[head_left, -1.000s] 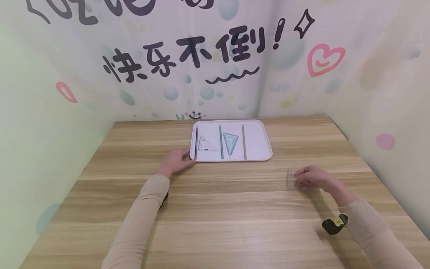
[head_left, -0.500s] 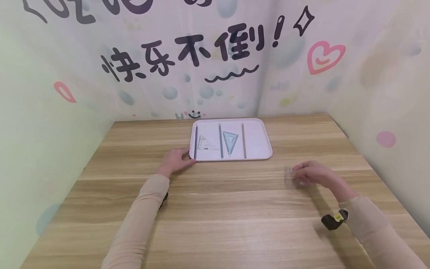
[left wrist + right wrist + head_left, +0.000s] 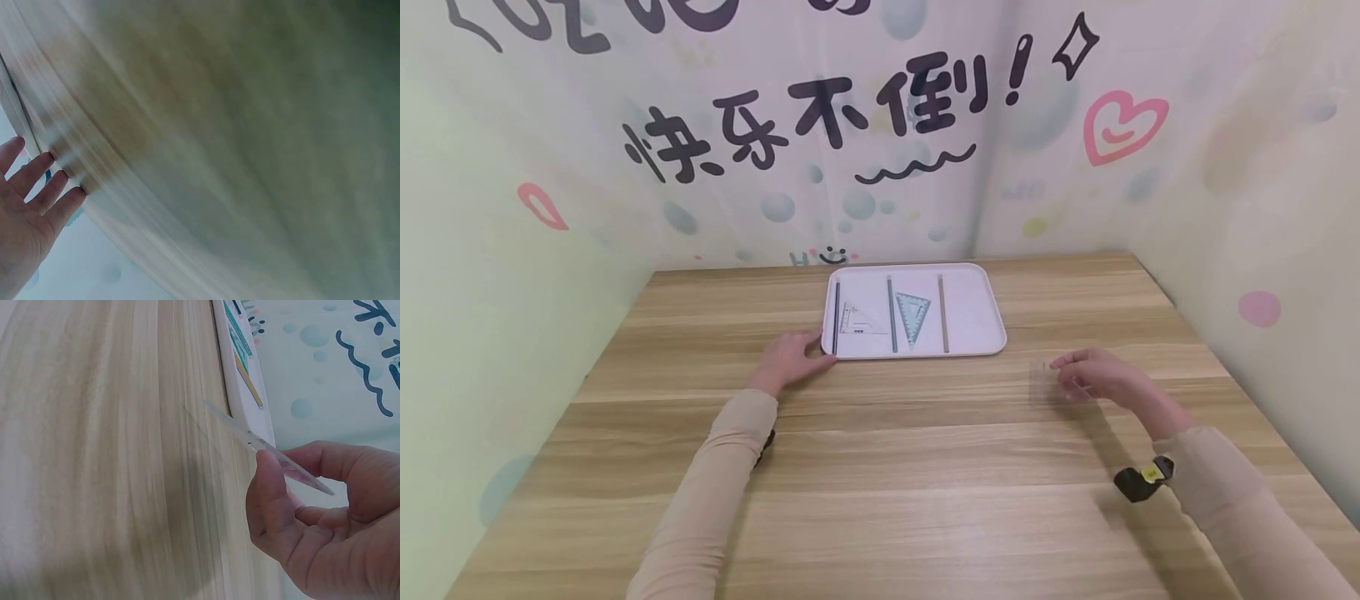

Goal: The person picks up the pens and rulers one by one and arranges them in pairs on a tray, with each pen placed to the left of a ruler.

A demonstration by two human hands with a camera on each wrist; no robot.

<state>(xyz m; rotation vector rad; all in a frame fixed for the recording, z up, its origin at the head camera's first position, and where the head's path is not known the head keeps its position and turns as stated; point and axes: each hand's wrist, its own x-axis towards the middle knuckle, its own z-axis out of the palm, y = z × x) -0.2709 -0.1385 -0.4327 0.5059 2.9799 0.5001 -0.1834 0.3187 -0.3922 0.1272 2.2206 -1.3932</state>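
Note:
My right hand [image 3: 1097, 377] pinches a thin clear plastic plate [image 3: 232, 422] between thumb and fingers, over the table to the right of the tray. It is see-through and faint in the head view, and its full outline is hard to make out. My left hand [image 3: 786, 362] touches the front left corner of the white tray [image 3: 973, 317], its fingers [image 3: 62, 209] stretched out in the left wrist view. Inside the tray lie a clear set square [image 3: 850, 327] and a blue set square [image 3: 904, 308], each between upright-lying slim sticks.
A dark stick [image 3: 837, 321], a blue-green stick [image 3: 892, 317] and a tan stick [image 3: 943, 317] divide the tray lengthwise. The wooden table [image 3: 910, 492] reaches back to a printed curtain [image 3: 737, 217], which also hangs along both sides.
My right hand has moved a little away from me and to the left, carrying the clear plastic plate toward the tray. My left hand keeps its place at the tray corner.

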